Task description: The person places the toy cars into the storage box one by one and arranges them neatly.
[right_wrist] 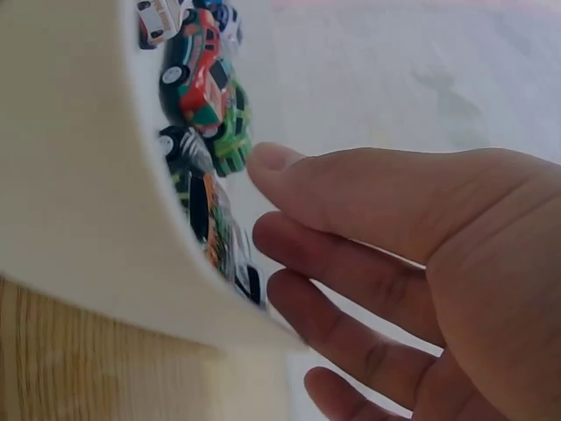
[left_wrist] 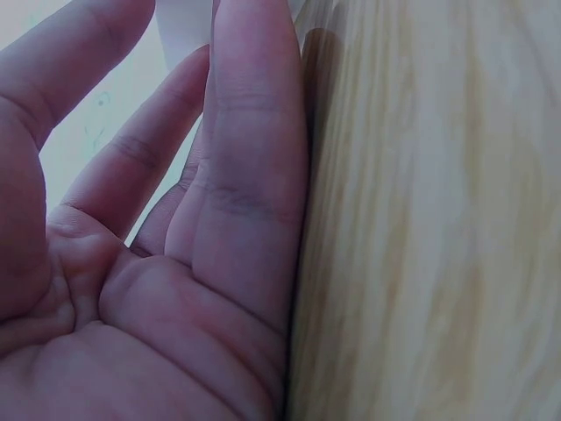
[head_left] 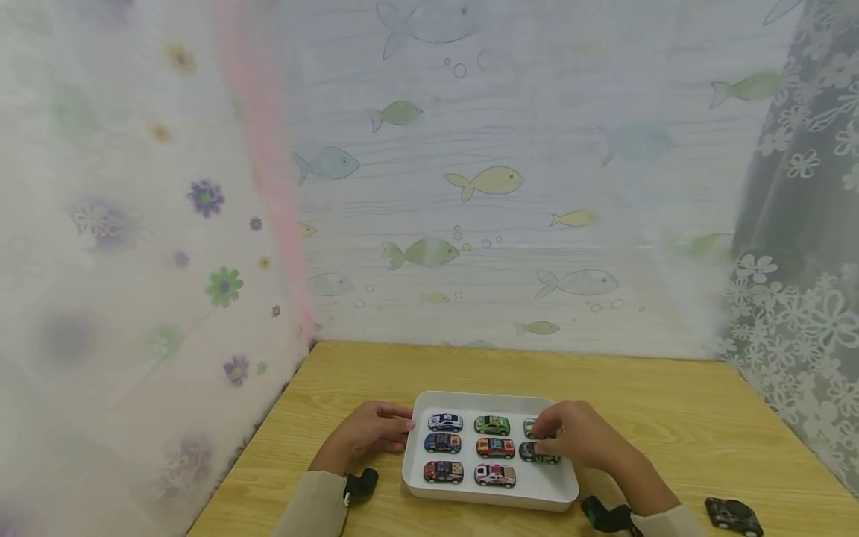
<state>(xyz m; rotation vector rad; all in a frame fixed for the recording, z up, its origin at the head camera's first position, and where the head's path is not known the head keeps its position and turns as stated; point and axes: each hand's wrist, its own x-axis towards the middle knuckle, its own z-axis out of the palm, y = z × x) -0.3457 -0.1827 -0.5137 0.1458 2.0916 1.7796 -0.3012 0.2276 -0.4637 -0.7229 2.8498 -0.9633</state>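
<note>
Head view, item list. White tray (head_left: pixel 490 498) on wooden bench (head_left: pixel 671 418), long side running left to right, holding toy cars in a three-by-three grid, each car's long axis left to right.

Left column: blue-white car (head_left: pixel 446 422), blue car (head_left: pixel 442 443), red-dark car (head_left: pixel 443 471). Middle column: green car (head_left: pixel 492 425), red-orange car (head_left: pixel 495 447), white-red car (head_left: pixel 494 475). Right column: one car at the back, mostly hidden behind the fingers; dark green-striped car (head_left: pixel 539 453) in the middle row; front cell bare.

Right hand (head_left: pixel 579 436): over the tray's right column, fingertips at the dark green-striped car, which lies just under and to the left of them. Right wrist view shows the fingers (right_wrist: pixel 351 263) loosely extended beside the cars; whether they pinch the car or only touch it cannot be told. This hand is the nearer one to that car.

Left hand (head_left: pixel 367 434): on the bench against the tray's left wall, fingers straight and together, holding nothing; left wrist view shows its edge lying on the wood.

Off-tray: black toy car (head_left: pixel 734 514), on the bench at front right, well apart from the tray, nearer the right arm.

Surround: patterned curtains with fish and flowers.
</note>
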